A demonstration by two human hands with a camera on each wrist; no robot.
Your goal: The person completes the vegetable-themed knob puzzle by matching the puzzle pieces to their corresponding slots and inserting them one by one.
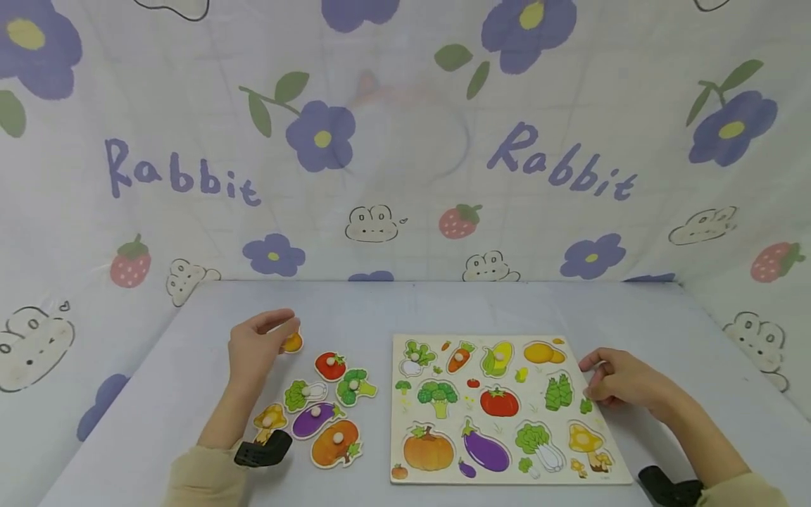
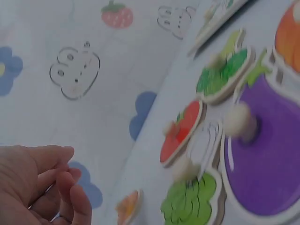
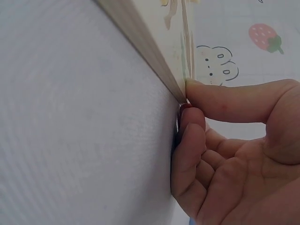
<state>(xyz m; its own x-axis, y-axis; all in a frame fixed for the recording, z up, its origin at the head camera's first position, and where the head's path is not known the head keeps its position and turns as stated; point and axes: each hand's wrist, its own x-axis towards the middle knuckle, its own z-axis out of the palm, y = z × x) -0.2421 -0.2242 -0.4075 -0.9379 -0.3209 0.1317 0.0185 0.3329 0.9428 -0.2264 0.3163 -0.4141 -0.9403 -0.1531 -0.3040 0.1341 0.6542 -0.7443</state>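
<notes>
My left hand (image 1: 261, 341) is at the far left of the table, its bent fingers over a small yellow-orange puzzle piece (image 1: 292, 343). In the left wrist view nothing shows between the fingertips, and that orange piece (image 2: 129, 207) lies apart from them. On the right, my right hand (image 1: 624, 380) pinches the right edge of a wooden vegetable puzzle board (image 1: 437, 334). The right wrist view has the thumb (image 3: 225, 103) at the board's edge (image 3: 150, 56) and the curled fingers below it. Knobbed radish (image 1: 412, 367), carrot (image 1: 457, 362) and corn (image 1: 491, 364) pieces sit in the top row.
Loose knobbed pieces lie between the left forearm and the board: tomato (image 1: 326, 367), broccoli (image 1: 364, 389), cabbage (image 1: 295, 397), eggplant (image 1: 304, 425), pumpkin (image 1: 326, 451) and mushroom (image 1: 271, 414). A patterned curtain (image 1: 405, 176) hangs behind the table (image 1: 355, 306).
</notes>
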